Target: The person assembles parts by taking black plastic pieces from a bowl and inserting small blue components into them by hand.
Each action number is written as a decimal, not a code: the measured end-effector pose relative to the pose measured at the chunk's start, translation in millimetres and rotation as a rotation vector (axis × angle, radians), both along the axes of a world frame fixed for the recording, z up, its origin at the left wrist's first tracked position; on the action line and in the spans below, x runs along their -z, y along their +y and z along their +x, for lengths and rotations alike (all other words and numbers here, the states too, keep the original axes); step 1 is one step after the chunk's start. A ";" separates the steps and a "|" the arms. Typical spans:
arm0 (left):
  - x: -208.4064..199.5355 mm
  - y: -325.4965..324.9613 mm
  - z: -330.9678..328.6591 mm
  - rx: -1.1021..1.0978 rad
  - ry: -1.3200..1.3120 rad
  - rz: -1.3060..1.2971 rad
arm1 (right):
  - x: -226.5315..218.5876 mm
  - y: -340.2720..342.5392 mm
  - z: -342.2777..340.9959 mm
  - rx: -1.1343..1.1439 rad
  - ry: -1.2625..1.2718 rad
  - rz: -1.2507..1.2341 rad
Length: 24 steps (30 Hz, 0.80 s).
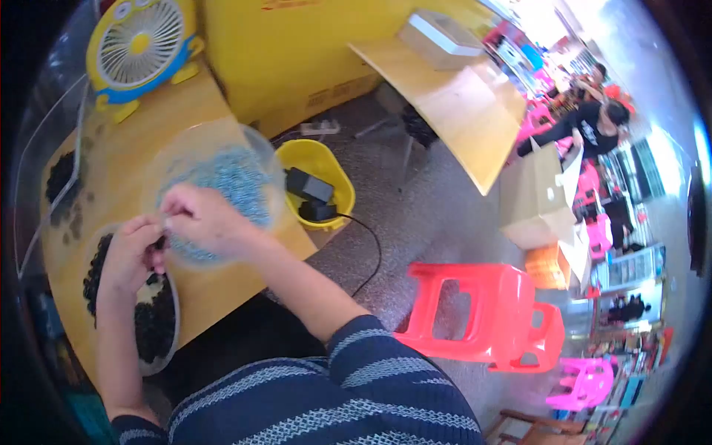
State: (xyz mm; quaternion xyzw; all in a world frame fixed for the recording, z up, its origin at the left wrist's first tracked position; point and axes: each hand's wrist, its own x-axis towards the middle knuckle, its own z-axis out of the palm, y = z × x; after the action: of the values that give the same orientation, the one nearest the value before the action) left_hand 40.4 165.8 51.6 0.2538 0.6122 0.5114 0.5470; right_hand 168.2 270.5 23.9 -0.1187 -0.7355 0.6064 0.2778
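My left hand (132, 254) and my right hand (199, 216) meet fingertip to fingertip above the wooden table (215, 300). Both are closed in a pinch. A small dark piece (159, 242) shows at the left fingers; its kind is too small to make out. Whatever the right fingers pinch is hidden. Under my right hand stands a clear round bowl (277, 175) holding many small blue-grey pieces (239, 178). Below my left hand lies a pale-rimmed oval tray (176, 326) full of small black pieces (154, 334), partly covered by my left forearm.
A yellow and blue fan (141, 46) stands at the far left, near a black heap (62, 178). Beside the table, a yellow bin (337, 174) holds a black adapter (308, 185) with a cord. Red stools (475, 311), a cardboard box (535, 196) and a person (598, 126) are to the right.
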 end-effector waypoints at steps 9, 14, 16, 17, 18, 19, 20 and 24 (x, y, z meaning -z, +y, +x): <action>-1.1 4.8 -2.7 0.004 0.142 0.048 | -0.2 1.3 -0.8 0.062 0.003 0.034; -0.6 8.1 0.1 0.072 0.306 0.054 | 3.0 3.4 -1.4 0.072 -0.031 -0.024; -0.5 7.9 1.5 0.083 0.349 0.069 | 4.7 3.3 -3.1 0.080 -0.031 -0.010; -2.2 8.8 6.3 0.064 0.391 0.073 | 6.5 3.7 -3.6 0.089 -0.049 -0.015; -3.2 9.6 10.1 0.046 0.434 0.076 | 7.9 4.3 -3.7 0.098 -0.067 -0.019; -3.1 9.2 12.3 0.045 0.434 0.075 | 8.7 4.0 -3.5 0.096 -0.066 -0.020; -2.4 8.8 14.2 0.066 0.461 0.080 | 9.3 3.8 -3.0 0.127 -0.069 -0.039; 1.7 10.6 12.8 0.101 0.553 0.040 | 9.4 1.7 -3.5 0.204 -0.052 0.040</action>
State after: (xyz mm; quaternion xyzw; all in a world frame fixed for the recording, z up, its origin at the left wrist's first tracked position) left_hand 53.2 176.4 50.0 0.4246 0.7147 0.4067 0.3788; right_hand 164.8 272.3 14.6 -0.2030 -0.7385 0.5569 0.3214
